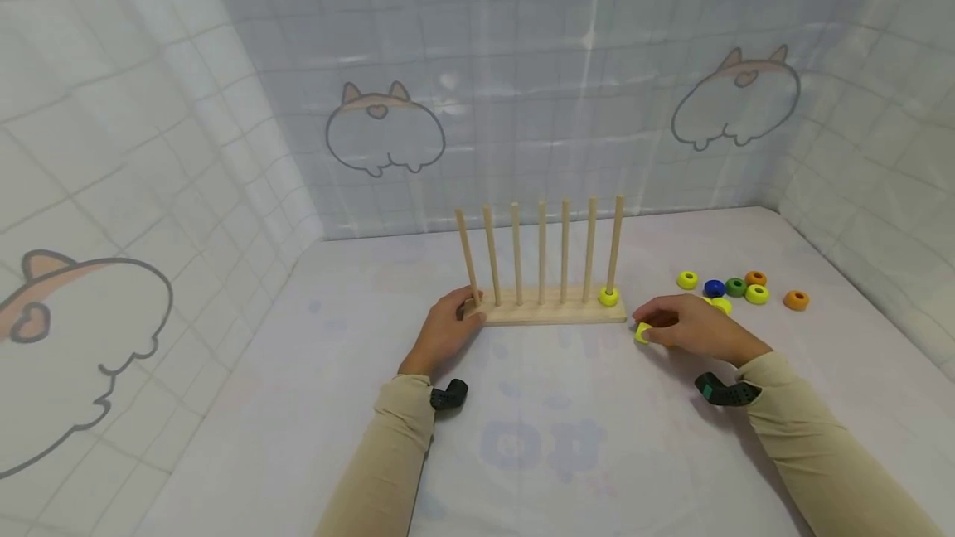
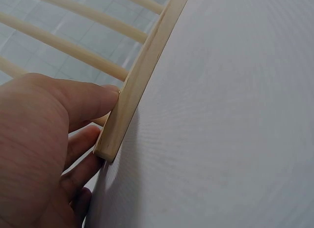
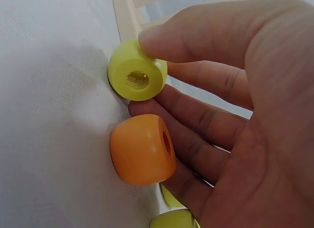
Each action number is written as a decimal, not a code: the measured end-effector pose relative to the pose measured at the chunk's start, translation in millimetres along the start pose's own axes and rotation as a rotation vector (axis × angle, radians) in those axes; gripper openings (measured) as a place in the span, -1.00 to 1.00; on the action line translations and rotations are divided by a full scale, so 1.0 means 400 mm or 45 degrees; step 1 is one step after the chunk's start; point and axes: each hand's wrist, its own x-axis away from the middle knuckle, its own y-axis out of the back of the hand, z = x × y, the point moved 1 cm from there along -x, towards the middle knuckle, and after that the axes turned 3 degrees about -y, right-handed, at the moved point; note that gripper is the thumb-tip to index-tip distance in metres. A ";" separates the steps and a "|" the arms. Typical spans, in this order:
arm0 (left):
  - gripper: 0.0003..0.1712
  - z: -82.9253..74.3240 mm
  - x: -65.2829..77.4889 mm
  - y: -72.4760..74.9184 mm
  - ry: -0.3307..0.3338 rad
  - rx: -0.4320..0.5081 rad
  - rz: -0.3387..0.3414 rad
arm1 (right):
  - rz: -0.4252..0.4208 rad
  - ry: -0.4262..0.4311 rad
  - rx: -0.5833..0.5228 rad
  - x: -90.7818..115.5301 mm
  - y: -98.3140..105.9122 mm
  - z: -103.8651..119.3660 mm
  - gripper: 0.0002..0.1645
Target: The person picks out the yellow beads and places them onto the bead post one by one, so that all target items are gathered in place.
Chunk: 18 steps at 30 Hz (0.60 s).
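Note:
A wooden peg rack (image 1: 552,316) with several upright pegs stands on the table, and a yellow bead (image 1: 608,297) sits at the foot of its rightmost peg. My left hand (image 1: 443,333) grips the left end of the rack's base, thumb on one side and fingers around the end in the left wrist view. To the right of the rack, my right hand (image 1: 694,328) pinches another yellow bead (image 3: 120,73) between thumb and fingers, its hole showing. Just beside it, an orange bead (image 3: 137,149) lies near the right hand's fingers, mostly hidden by the hand in the head view.
Behind the right hand lie more loose beads: a yellow one (image 1: 687,280), a blue one (image 1: 714,289), a green one (image 1: 735,287) and an orange one (image 1: 796,300), among several others. A white cloth covers the table (image 1: 358,437). Tiled-pattern curtains (image 1: 522,106) surround it.

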 end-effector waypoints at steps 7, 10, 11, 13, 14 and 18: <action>-0.57 0.003 0.002 0.004 -0.011 -0.014 -0.007 | -0.001 0.023 -0.002 -0.001 -0.006 0.007 -0.60; -0.58 0.003 0.003 0.006 -0.001 -0.023 -0.012 | -0.002 0.033 0.000 -0.003 -0.007 0.010 -0.61; -0.58 0.002 0.004 0.007 -0.001 -0.023 -0.016 | -0.002 0.034 0.005 -0.003 -0.007 0.011 -0.60; -0.59 0.000 0.003 0.006 -0.004 -0.025 -0.011 | -0.004 0.028 0.011 -0.001 -0.006 0.012 -0.61; -0.59 -0.001 0.003 0.005 -0.005 -0.024 -0.007 | -0.007 0.024 0.016 0.000 -0.006 0.013 -0.61; -0.59 -0.002 0.007 0.003 -0.002 -0.025 -0.002 | -0.029 0.018 0.013 0.002 -0.007 0.017 -0.62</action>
